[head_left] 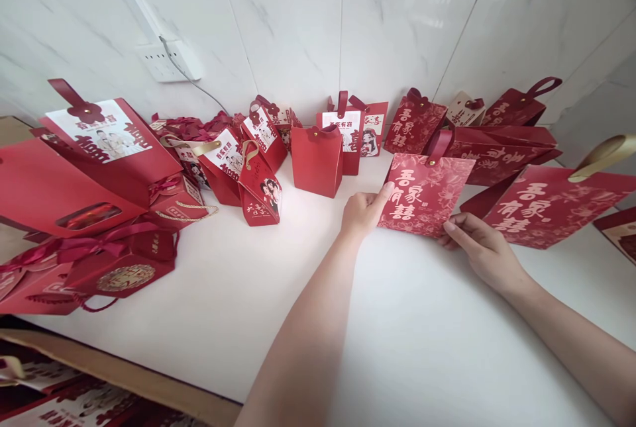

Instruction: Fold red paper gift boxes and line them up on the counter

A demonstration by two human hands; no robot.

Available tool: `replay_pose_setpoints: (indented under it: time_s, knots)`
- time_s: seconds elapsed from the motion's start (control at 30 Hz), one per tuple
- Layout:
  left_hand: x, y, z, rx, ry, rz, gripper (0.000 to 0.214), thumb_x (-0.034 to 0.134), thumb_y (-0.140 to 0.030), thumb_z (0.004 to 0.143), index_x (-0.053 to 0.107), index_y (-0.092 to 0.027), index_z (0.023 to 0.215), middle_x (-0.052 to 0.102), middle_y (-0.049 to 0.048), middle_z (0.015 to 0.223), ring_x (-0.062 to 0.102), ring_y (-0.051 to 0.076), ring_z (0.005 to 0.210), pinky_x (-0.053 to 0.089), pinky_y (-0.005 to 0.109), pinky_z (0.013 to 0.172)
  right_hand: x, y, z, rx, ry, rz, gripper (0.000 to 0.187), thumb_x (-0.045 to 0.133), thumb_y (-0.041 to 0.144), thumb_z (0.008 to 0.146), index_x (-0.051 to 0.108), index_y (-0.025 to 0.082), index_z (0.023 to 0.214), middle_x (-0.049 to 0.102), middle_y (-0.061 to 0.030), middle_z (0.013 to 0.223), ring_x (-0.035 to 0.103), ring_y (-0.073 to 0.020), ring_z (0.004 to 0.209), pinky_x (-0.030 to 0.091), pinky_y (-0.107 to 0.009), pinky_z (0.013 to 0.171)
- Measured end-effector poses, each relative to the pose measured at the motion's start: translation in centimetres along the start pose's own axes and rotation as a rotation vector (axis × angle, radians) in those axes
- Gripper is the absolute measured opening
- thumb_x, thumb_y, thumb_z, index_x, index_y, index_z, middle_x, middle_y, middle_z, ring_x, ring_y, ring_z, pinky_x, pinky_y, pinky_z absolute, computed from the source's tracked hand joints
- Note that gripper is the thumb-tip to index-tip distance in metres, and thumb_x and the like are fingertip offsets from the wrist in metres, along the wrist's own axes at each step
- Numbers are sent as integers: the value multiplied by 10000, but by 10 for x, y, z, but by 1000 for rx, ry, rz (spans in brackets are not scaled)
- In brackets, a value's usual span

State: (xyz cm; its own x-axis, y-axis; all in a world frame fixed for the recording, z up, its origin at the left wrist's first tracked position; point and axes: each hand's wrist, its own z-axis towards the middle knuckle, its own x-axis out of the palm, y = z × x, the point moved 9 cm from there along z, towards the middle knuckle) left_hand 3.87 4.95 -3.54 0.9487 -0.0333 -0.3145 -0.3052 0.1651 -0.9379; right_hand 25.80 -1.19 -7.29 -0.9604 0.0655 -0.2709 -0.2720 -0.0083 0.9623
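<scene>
A red gift box with pale lettering, a floral print and a dark red ribbon loop stands upright on the white table. My left hand grips its left edge, thumb on the front face. At the lower right corner, my right hand pinches the same box between thumb and fingers. Just right of that hand is a larger red gift box with a gold ribbon loop. A plain red box stands left of my left hand, apart from it.
Several red boxes line the tiled wall, including a flower-print one at the back right. Hexagonal boxes with ribbons crowd the left. A power socket with a grey cable is on the wall. More boxes lie below the table's left edge.
</scene>
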Motion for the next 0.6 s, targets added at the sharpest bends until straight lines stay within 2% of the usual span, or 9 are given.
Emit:
replay_pose_setpoints:
  time_s: [0.43, 0.6]
  knots:
    - [-1, 6, 5, 4, -14, -4, 628, 419, -682, 836, 173, -197, 523, 183, -26, 516, 221, 95, 508, 183, 268, 513, 5, 8, 1, -16, 6, 23, 366, 601, 585, 824, 554, 223, 859, 613, -10, 725, 575, -150, 674, 475, -282, 667]
    - [-2, 8, 11, 22, -17, -46, 607, 441, -664, 835, 309, -192, 476, 282, -29, 496, 298, 97, 519, 250, 251, 522, 9, 10, 5, -67, 19, 45, 351, 556, 570, 862, 532, 220, 871, 591, 8, 683, 554, -138, 638, 441, -262, 619]
